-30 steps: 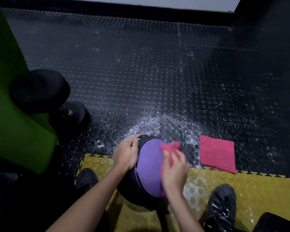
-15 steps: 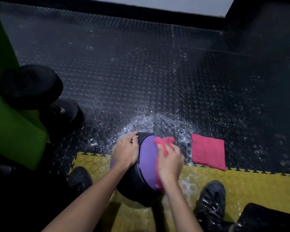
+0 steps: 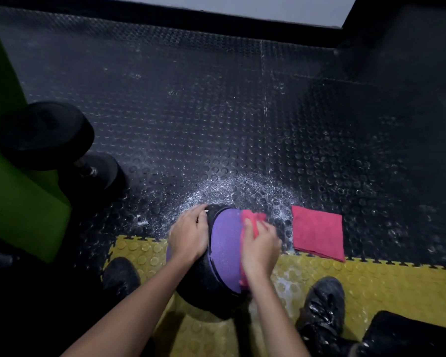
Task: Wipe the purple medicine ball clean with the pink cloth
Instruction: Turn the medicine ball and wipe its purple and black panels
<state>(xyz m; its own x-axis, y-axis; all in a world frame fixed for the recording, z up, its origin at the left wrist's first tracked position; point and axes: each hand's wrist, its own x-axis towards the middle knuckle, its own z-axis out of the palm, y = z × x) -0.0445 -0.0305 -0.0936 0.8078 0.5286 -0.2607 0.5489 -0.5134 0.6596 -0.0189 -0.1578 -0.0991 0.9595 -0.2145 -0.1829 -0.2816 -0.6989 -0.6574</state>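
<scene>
Left shoe: dark left shoe (image 3: 120,276) planted on the yellow strip, just L of the ball.
Right shoe: glistening black right shoe (image 3: 322,302) on the same strip, R of the ball.
Yellow strip: studded interlocking yellow strip (image 3: 386,284) along the near edge; white residue btwn ball and right shoe.
Medicine ball: purple-and-black medicine ball (image 3: 225,253) sits on the floor btwn the shoes, across the seam where the yellow strip meets the black flooring. Purple panel faces up, black band to its L.
L grip: L grip (image 3: 188,237) palm-down on the ball's black band, fingers spread over the curve, nothing held.
R grip: R grip (image 3: 260,249) laid flat on the pink cloth, fingers near straight and slightly blurred, pressing it to the ball's R side.
Pink cloth: pink cloth (image 3: 254,217) bunched btwn R grip and purple panel. One end pokes out past the fingertips, the other shows by the wrist.
Spare cloth: folded pink spare cloth (image 3: 317,231) flat on the black flooring, near the ball's R side.
Spray: white speckled spray (image 3: 232,188) fanned on the floor just beyond the ball.
Flooring: black flooring (image 3: 216,112), studded rubber w/ a seam running away.
Dumbbell: black dumbbell (image 3: 47,136) far L, well apart from the ball.
Mat: green mat (image 3: 13,202) at the L edge, beside the dumbbell.
Wall: pale wall (image 3: 229,2) above a black skirting, farthest back.
</scene>
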